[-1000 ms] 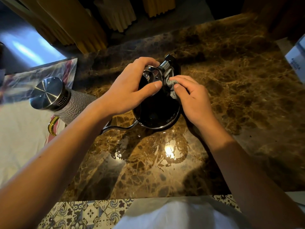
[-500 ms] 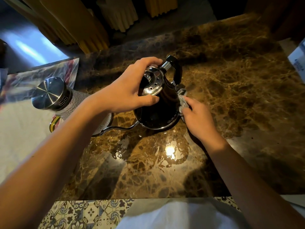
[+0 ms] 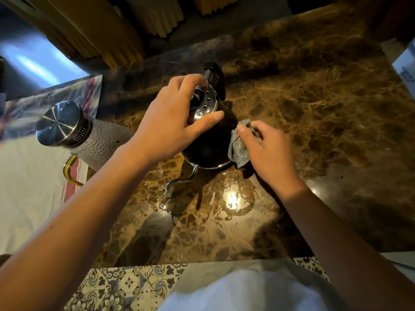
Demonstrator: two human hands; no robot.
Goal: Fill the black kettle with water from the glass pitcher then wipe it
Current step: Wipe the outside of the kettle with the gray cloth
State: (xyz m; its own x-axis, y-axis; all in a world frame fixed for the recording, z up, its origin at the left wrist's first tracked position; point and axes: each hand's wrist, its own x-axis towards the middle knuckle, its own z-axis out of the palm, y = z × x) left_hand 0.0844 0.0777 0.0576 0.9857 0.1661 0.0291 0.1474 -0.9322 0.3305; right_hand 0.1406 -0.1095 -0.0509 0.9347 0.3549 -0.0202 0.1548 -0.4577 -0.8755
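The black kettle (image 3: 207, 151) stands on the brown marble counter (image 3: 314, 108), its thin steel spout (image 3: 179, 182) pointing toward me and its black handle at the back. My left hand (image 3: 170, 124) grips the kettle's perforated steel lid from above. Pressed against the kettle's right side is a small grey cloth (image 3: 238, 149), pinched in my right hand (image 3: 267, 149). The glass pitcher (image 3: 89, 140), with a hammered body, steel lid and gold handle, stands to the left, partly behind my left forearm.
A puddle of water (image 3: 166, 206) lies on the counter below the spout. A white cloth with red stripes (image 3: 29, 180) covers the surface at left. A white box (image 3: 406, 66) sits at the right edge. Yellow curtains (image 3: 94, 25) hang behind the counter.
The kettle has turned so that its spout points more toward me. My right hand slid with the cloth from the top near the handle down to the kettle's right side.
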